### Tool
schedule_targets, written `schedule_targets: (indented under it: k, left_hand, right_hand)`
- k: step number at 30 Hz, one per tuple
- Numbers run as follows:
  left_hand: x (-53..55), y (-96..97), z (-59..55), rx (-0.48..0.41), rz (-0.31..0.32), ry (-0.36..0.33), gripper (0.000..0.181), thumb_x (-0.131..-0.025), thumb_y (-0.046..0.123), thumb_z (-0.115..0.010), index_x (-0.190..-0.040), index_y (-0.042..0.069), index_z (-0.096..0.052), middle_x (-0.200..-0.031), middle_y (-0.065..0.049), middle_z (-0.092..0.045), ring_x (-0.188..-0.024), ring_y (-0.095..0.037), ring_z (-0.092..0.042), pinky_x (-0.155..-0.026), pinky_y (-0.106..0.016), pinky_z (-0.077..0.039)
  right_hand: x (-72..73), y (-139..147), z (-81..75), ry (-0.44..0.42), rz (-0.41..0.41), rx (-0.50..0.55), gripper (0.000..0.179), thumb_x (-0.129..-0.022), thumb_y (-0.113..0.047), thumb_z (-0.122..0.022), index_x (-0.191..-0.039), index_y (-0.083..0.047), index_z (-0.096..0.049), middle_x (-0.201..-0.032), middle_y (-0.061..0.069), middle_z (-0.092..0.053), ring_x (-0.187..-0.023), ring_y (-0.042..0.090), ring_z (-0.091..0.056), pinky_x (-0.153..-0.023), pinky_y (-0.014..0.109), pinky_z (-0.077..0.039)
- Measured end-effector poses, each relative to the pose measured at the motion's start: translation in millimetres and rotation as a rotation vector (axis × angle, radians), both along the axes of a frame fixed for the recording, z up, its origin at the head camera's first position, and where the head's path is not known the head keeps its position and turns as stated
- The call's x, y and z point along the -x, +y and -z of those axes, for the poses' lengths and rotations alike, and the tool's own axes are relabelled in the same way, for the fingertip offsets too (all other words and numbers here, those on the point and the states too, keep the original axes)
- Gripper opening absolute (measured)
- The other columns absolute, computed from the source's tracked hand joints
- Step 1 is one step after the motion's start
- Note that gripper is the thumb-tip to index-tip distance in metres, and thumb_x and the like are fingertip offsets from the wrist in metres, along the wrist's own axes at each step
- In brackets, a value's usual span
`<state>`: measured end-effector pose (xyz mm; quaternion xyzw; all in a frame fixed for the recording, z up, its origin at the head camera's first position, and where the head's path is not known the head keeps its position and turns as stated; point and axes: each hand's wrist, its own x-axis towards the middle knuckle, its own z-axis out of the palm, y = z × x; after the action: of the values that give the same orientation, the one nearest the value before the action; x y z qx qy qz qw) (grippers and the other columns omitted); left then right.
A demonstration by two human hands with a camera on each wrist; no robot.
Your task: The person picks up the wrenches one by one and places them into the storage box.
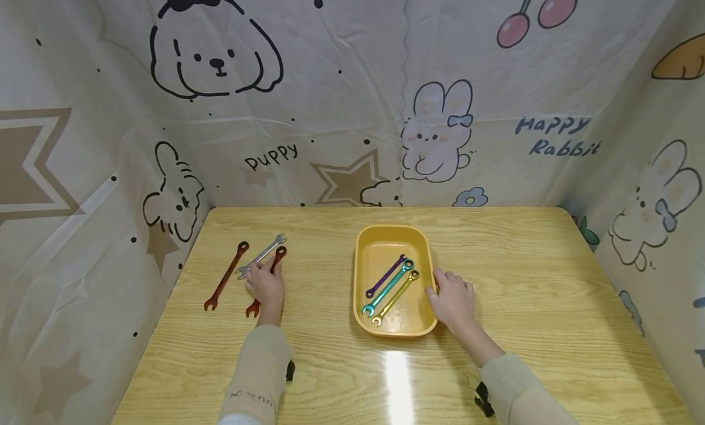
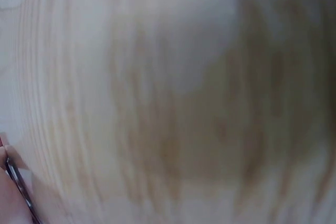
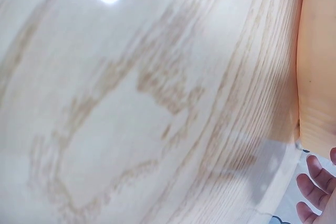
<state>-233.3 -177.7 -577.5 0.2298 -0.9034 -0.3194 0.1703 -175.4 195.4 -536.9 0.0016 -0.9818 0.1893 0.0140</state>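
My left hand pinches a red combination wrench on the left part of the table. The wrench's ring end pokes out past the fingers and its forked end below the hand; its middle is hidden. A silver wrench lies right beside those fingers, and a second red wrench lies farther left. At the right rim of a yellow tray, my right hand touches the edge with loosely bent fingers. Purple, teal and yellow-gold wrenches lie slanted side by side in the tray.
The wood-grain table ends at a back edge against a printed cloth wall. More cloth hangs along the left and right sides. A bright light reflection shows in front of the tray.
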Motion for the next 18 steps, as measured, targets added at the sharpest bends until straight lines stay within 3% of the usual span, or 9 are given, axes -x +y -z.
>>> schedule_targets:
  k: [9,18]
  left_hand:
    - [0.3,1.7,-2.9,-0.008,-0.003,-0.037,0.032,-0.090,0.026,-0.057,-0.118,0.012,-0.063,-0.112,-0.018,-0.048,-0.104,-0.034,-0.041,-0.090,-0.049,-0.028]
    - [1.6,8.1,-5.8,0.018,-0.050,-0.030,0.029,-0.089,0.022,-0.059,-0.115,0.011,-0.065,-0.106,-0.018,-0.052,-0.101,-0.034,-0.045,-0.084,-0.049,-0.034]
  right_hand:
    - [-0.7,0.4,-0.7,0.004,-0.004,-0.001,0.040,-0.088,-0.029,-0.051,-0.121,-0.007,-0.050,-0.107,0.020,-0.057,-0.102,0.038,-0.050,-0.088,0.055,-0.031]
    - [-0.5,0.1,-1.2,0.007,0.000,0.001,0.039,-0.088,-0.029,-0.051,-0.120,-0.008,-0.051,-0.106,0.019,-0.058,-0.100,0.037,-0.050,-0.087,0.054,-0.032]
